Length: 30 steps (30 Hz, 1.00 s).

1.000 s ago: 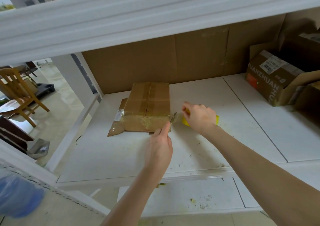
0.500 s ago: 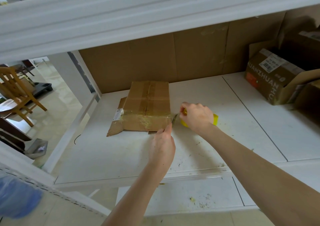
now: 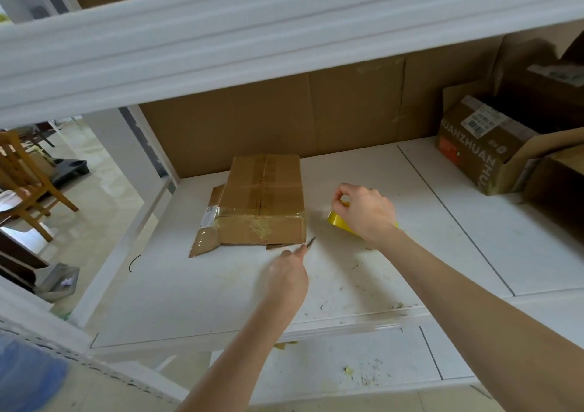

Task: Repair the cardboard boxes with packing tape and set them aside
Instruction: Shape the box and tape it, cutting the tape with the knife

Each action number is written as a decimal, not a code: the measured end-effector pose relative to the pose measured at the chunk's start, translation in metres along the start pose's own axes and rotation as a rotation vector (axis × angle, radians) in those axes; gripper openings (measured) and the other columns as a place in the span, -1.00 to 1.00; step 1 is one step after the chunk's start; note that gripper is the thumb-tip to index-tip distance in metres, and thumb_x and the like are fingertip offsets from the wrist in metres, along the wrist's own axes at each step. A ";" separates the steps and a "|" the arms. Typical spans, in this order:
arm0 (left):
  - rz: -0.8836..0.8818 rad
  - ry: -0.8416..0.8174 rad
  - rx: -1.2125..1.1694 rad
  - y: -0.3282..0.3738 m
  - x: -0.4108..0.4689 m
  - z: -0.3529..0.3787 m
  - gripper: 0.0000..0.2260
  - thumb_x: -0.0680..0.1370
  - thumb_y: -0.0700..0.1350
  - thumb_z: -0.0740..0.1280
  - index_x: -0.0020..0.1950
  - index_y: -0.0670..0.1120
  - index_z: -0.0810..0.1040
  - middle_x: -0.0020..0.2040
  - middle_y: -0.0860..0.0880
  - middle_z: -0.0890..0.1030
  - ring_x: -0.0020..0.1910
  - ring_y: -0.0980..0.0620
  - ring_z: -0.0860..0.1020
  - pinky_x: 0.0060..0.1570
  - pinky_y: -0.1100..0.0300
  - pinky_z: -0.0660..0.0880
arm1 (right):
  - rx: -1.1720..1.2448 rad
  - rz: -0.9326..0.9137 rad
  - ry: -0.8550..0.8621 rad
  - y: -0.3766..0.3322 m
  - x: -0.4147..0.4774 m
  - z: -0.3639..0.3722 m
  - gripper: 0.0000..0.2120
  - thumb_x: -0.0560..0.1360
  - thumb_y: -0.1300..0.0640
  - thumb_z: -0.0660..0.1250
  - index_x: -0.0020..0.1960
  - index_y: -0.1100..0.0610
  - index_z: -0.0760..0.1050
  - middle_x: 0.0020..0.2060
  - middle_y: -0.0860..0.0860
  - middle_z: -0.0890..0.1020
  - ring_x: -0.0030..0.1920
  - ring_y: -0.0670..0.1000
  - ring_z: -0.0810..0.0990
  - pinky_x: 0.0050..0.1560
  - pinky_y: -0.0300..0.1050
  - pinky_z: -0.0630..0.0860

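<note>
Box [image 3: 265,203]: lying taped on shelf [image 3: 410,253].
Left grip [image 3: 289,272]: pinching thin dark tool [image 3: 311,241] at box's near-right corner.
Right grip [image 3: 366,211]: curling round yellow tape roll [image 3: 339,222], right of box.

Flat brown cardboard box [image 3: 265,190] on white shelf [image 3: 410,269] | right hand [image 3: 366,211] grips yellow tape roll [image 3: 336,221] | left hand [image 3: 289,277] pinches thin dark tool [image 3: 310,241]
</note>
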State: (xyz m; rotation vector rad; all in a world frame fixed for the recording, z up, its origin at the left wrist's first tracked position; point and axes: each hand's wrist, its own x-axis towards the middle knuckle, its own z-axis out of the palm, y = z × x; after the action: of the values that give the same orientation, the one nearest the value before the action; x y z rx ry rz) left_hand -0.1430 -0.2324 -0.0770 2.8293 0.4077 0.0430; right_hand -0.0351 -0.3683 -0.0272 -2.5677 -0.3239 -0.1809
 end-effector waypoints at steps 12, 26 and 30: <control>0.329 0.464 -0.398 0.006 0.020 -0.028 -0.84 0.51 -0.12 0.40 0.08 -0.02 0.61 -0.02 0.03 0.57 -0.05 0.04 0.55 -0.10 0.10 0.54 | 0.366 0.031 0.054 0.016 -0.011 -0.017 -0.85 0.50 -0.04 0.31 -0.25 -0.17 0.46 -0.34 -0.11 0.51 -0.21 -0.03 0.45 -0.33 -0.18 0.31; 0.284 0.120 -0.895 0.057 0.036 -0.077 -0.72 0.49 -0.37 0.34 -0.25 0.01 0.54 -0.34 0.01 0.59 -0.39 0.11 0.55 -0.26 0.16 0.55 | 0.692 0.010 -0.146 0.027 -0.052 -0.042 -0.48 0.39 0.02 0.53 0.26 -0.10 0.37 -0.09 0.12 0.65 -0.08 0.13 0.64 -0.07 0.01 0.57; 0.333 0.119 -0.880 0.060 0.027 -0.073 -0.71 0.52 -0.37 0.28 -0.12 -0.02 0.67 -0.29 0.13 0.61 -0.37 0.24 0.55 -0.29 0.36 0.51 | 0.553 0.032 -0.100 0.030 -0.051 -0.043 -0.37 0.39 -0.03 0.52 0.37 -0.09 0.30 -0.13 0.08 0.62 -0.14 0.06 0.59 -0.16 -0.13 0.48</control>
State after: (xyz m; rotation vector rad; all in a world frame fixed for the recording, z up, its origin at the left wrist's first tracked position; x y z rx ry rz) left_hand -0.1055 -0.2600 0.0095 1.9906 -0.0711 0.3625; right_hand -0.0785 -0.4259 -0.0155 -2.0350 -0.3176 0.0466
